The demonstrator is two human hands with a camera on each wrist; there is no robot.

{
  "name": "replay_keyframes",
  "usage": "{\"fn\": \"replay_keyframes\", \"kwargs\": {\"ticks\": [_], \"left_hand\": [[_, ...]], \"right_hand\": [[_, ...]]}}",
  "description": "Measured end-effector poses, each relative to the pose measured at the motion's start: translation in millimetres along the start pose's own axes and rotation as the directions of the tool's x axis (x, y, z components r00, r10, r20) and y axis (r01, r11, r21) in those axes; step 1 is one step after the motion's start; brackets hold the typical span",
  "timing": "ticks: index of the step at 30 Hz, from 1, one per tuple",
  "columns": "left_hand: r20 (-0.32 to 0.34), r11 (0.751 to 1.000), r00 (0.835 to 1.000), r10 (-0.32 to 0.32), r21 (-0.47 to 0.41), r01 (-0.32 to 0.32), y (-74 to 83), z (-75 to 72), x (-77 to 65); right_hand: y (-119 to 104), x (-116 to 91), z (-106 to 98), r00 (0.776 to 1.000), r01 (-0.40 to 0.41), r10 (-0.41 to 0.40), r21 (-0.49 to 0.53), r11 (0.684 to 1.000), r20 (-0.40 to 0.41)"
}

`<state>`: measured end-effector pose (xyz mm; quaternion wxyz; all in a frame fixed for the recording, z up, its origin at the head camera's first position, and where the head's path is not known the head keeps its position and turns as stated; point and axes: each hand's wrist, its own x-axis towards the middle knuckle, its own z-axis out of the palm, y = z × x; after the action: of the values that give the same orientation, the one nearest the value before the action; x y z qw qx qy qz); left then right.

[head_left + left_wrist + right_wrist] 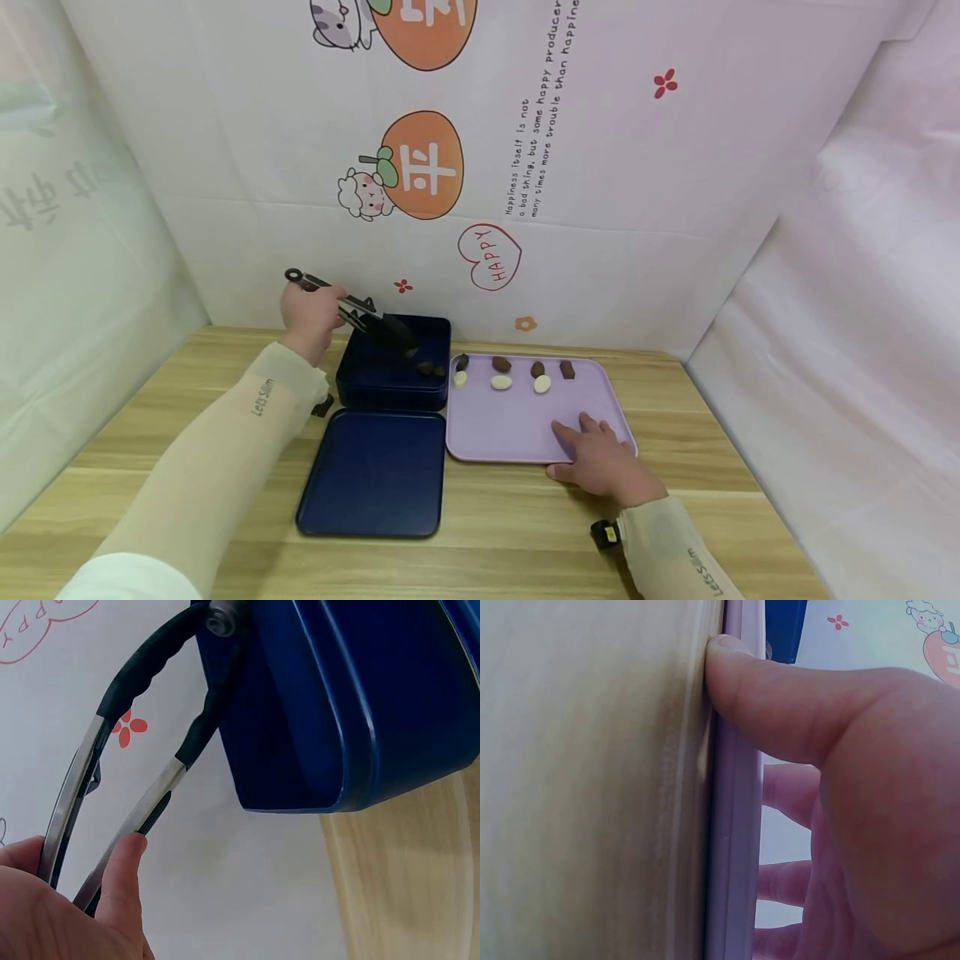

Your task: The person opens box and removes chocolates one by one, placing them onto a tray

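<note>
My left hand (309, 317) grips a pair of black-and-silver tongs (352, 310). Their black tips reach down into a deep navy box (393, 397), beside a few small brown chocolates (425, 367) at its right side. In the left wrist view a blurred roundish shape sits at the tong tips; whether they pinch it I cannot tell. My right hand (600, 461) rests on the front right of a lilac tray (510, 433), fingers spread on its surface and thumb against the front edge. Several brown chocolates (501, 364) lie along the tray's back, with white oval chocolates (501, 382) before them.
A flat navy lid (382, 475) lies in front of the box. Box, lid and tray stand close together on a wood-grain table (510, 533). Behind rises a white printed cloth (600, 275), and white sheets hang at both sides.
</note>
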<state>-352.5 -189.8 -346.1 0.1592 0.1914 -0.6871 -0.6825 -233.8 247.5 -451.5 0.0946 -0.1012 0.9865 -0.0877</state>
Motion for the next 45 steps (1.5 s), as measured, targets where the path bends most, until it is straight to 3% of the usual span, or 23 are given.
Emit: {"fn": "replay_keyframes", "kwargs": {"ticks": [10,16,27,32,36,41,45], "left_hand": [[0.003,0.993,0.996,-0.089,-0.082,0.089,1.0,-4.4,-0.4],[0.002,0.989,0.995,-0.099,-0.108,0.099,0.8,0.9,-0.4],[0.031,0.994,0.996,-0.081,-0.072,0.083,3.6,15.3,-11.1],[0.088,0.99,0.996,-0.021,-0.139,0.033,4.3,31.4,-23.5],[0.153,0.984,0.984,0.091,-0.164,-0.065,8.0,54.3,-42.0],[0.227,0.967,0.941,0.252,-0.102,-0.234,8.0,91.0,-70.5],[0.309,0.937,0.891,0.334,-0.01,-0.348,7.4,122.9,-96.5]], "right_hand": [[-0.3,-0.8,-0.6,1.0,0.002,-0.002,0.014,1.0,0.002],[-0.4,-0.5,-1.0,1.0,-0.001,0.001,0.016,1.0,0.006],[0.0,0.0,-0.9,1.0,0.003,-0.003,0.016,1.0,0.012],[0.1,-0.1,-1.6,1.0,0.001,-0.001,0.012,1.0,0.015],[-0.4,-0.8,-2.3,1.0,-0.006,0.006,0.012,1.0,0.015],[-1.4,-1.0,-3.4,1.0,-0.004,0.003,0.012,1.0,0.018],[-1.7,-0.8,-4.0,1.0,-0.001,0.001,0.018,1.0,0.019]]}}
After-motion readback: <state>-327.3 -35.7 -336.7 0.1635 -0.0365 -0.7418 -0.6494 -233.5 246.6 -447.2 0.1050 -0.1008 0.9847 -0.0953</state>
